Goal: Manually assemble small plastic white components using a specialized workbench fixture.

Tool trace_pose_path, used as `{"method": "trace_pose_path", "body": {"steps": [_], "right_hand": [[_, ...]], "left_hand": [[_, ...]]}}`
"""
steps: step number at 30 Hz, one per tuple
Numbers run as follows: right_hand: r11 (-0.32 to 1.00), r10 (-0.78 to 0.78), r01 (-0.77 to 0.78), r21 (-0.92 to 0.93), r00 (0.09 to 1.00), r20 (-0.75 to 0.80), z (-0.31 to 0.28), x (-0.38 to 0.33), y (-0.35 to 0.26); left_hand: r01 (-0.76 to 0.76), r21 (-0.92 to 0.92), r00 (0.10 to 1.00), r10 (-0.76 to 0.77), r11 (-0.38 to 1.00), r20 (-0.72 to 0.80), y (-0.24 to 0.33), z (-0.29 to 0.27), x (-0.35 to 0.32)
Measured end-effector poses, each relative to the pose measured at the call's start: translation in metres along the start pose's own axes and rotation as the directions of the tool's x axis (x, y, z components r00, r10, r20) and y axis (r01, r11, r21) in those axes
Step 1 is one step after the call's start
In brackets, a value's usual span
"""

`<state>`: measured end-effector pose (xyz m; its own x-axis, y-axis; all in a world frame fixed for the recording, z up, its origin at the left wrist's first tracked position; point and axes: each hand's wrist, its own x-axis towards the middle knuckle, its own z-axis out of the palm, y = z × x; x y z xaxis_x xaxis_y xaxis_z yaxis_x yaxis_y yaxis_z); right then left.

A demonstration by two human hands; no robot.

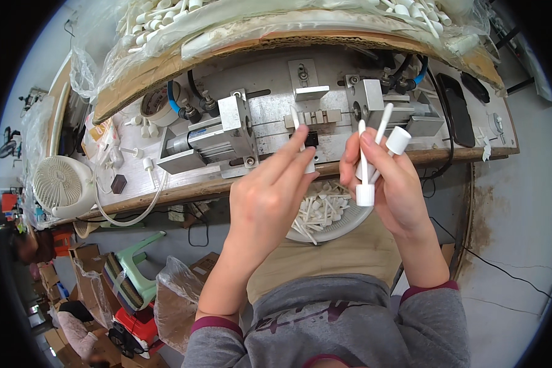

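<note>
My left hand (265, 195) is over the metal fixture (316, 118) in the middle of the bench. Its fingers close on a white capped stick (295, 115); the thin end shows past the fingertips, and the hand hides much of the rest. On the right, my right hand (401, 187) holds a few more white capped sticks, pinched between thumb and fingers. One has its ribbed cap (365, 195) downward, another has its cap (398, 140) upward. Below both hands, a round white basket (345, 229) holds many similar white pieces.
Metal clamp blocks (232, 126) with air cylinders and blue hoses flank the fixture. A cardboard-edged shelf (270, 46) piled with white parts spans the back. A small fan (64, 186) and tape roll (159, 105) stand left; a black phone (455, 110) lies right.
</note>
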<state>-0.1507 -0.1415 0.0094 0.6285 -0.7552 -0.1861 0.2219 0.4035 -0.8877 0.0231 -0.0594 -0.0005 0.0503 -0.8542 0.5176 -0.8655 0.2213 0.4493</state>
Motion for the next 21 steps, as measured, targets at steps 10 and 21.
{"method": "trace_pose_path", "body": {"steps": [10,21], "right_hand": [[0.997,0.017,-0.025,-0.075,0.995,-0.097,-0.007,-0.011,-0.007],[0.994,-0.081,0.07,-0.08,0.985,-0.15,-0.004,-0.005,-0.005]], "left_hand": [[0.035,0.111,0.999,-0.037,0.993,0.014,0.001,0.008,0.006],[-0.043,0.23,0.994,0.018,0.972,0.112,0.0,-0.005,0.019]]}}
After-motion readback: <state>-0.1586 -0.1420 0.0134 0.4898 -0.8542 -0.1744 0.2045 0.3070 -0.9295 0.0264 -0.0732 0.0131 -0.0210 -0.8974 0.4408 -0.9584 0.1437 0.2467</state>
